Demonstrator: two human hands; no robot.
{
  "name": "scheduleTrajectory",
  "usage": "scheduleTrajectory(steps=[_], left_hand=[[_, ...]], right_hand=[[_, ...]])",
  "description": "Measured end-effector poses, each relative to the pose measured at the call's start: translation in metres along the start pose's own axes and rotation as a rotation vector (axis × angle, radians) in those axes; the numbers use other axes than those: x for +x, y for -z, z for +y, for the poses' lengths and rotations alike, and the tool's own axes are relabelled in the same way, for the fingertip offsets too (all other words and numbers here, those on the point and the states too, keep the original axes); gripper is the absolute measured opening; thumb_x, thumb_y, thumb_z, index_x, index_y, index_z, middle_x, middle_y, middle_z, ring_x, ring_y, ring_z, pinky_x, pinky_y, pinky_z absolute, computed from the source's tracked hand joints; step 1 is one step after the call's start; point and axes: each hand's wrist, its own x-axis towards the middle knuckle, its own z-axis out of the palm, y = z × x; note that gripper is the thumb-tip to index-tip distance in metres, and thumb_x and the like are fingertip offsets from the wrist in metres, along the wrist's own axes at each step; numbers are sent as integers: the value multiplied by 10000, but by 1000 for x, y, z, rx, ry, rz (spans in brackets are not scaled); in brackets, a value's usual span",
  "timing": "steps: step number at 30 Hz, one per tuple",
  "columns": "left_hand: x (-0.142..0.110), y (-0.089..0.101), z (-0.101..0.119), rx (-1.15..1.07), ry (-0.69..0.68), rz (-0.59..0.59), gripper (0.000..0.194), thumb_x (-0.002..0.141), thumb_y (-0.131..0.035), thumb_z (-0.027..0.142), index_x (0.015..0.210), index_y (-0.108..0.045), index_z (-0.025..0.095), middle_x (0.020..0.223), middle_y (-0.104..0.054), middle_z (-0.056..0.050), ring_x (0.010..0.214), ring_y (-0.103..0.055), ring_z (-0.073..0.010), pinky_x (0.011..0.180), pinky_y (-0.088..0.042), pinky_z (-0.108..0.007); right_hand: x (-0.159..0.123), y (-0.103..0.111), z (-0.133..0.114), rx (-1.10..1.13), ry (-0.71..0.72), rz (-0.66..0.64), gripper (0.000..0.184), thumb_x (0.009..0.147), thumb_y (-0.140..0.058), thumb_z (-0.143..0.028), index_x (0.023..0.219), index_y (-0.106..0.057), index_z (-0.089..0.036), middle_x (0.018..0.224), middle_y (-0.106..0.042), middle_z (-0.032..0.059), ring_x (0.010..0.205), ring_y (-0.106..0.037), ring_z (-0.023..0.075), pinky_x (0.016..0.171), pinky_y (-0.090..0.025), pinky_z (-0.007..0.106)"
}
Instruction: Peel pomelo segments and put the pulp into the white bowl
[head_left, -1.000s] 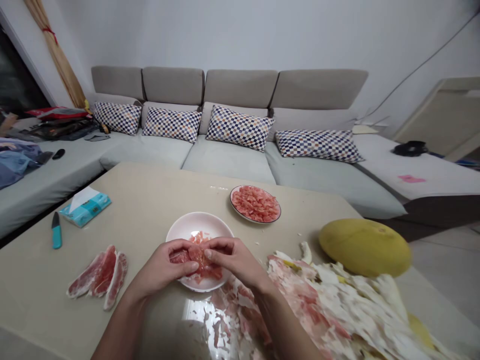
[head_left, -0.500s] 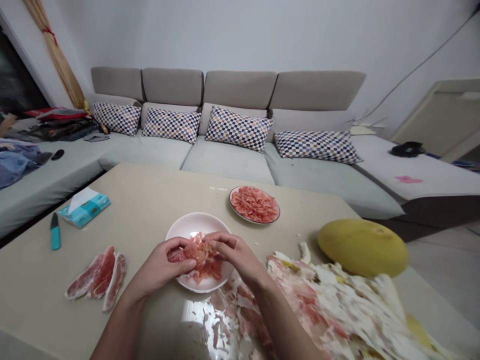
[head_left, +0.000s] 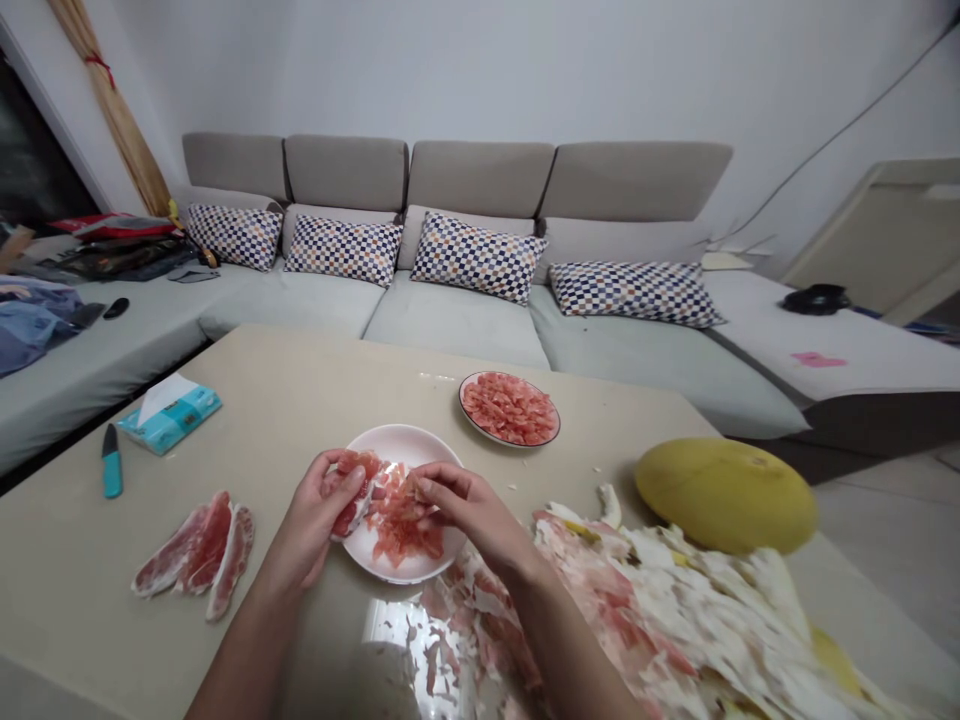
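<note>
My left hand [head_left: 321, 515] grips a red pomelo segment [head_left: 358, 478], partly wrapped in pale membrane, above the left rim of a white bowl [head_left: 390, 437]. Fingertips of my right hand [head_left: 457, 500] are pinched together over the bowl, around what looks like a small piece of pomelo flesh. Loose red pomelo flesh [head_left: 401, 543] lies in the bowl. Behind it, a dark-rimmed plate is heaped with peeled pomelo flesh [head_left: 510, 408]. Several unpeeled pomelo segments [head_left: 196, 555] rest on the table to the left.
A whole yellow pomelo [head_left: 724, 495] sits at the right behind a wide pile of white and pink peelings [head_left: 675, 600]. A small knife with a teal handle [head_left: 112, 473] lies beside a blue tissue pack [head_left: 171, 414]. A sofa [head_left: 457, 325] with patterned cushions stands beyond the table.
My left hand has drawn back and left with the segment, turning it upward. My right hand stays over the bowl, now apart from the segment.
</note>
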Motion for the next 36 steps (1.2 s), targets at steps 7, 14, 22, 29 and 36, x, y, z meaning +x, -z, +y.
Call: scheduleTrajectory(steps=[7,14,22,29,36], left_hand=[[-4,4,1,-55,89,-138,359,751,-783,313,1014,-572,192,893,-683,-30,742,-693,-167,672,-559,-266],[-7,2,3,-29,126,-241,369,749,-785,295,1021,-558,189,854,-681,-34,730,-688,-172,672,-544,-264],[-9,3,7,-7,149,-316,356,753,-779,298,990,-532,198,874,-693,-40,719,-699,-181,656,-532,-262],[-10,8,8,-11,139,-317,365,744,-781,332,1004,-554,213,867,-686,-41,713,-690,-194,666,-524,-286],[-7,7,4,171,-7,-369,318,699,-817,256,952,-628,215,923,-659,-12,820,-636,-167,708,-485,-236]], right_hand=[[-1,0,-1,-321,173,92,276,839,-660,-378,1063,-698,-222,1172,-678,70,1007,-637,217,905,-499,362],[-7,-10,-6,-307,230,51,204,826,-680,-327,980,-728,-202,1007,-735,60,916,-669,202,842,-518,322],[-13,-9,-13,-363,244,133,127,801,-675,-299,808,-708,-177,807,-703,28,725,-627,155,663,-487,253],[-15,2,-18,-457,324,138,115,825,-648,-290,821,-721,-202,920,-701,54,850,-644,200,758,-512,313],[-19,-5,-21,-387,256,3,188,855,-651,-359,963,-740,-233,1009,-719,52,950,-642,217,848,-491,334]])
